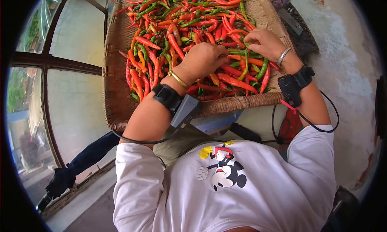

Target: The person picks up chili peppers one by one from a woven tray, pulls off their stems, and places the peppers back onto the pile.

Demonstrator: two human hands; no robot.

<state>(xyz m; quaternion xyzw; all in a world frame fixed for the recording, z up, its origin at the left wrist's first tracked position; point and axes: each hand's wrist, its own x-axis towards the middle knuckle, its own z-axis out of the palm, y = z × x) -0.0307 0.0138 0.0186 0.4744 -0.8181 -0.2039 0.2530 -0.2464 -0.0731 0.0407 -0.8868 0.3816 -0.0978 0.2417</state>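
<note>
1. Framed window panes lined the left side of the room; a worn, pale floor stretched along the right.
2. Red, orange and green chili peppers lay heaped in a woven tray in front of the person; its thick, wrapped rim ran just beyond the white shirt, which bore a cartoon mouse print.
3. The left hand reached over the middle of the heap, its grip curled inward; whether the fingers had hold of a pepper could not be told.
4. The right hand bent over the heap's right side, its grip partly curled, fingertips close to a green pepper; whether it held anything could not be told.
5. A gold-colored bracelet and a strapped gray device circled the left wrist and forearm; a silver bracelet and a black device were on the right.
</note>
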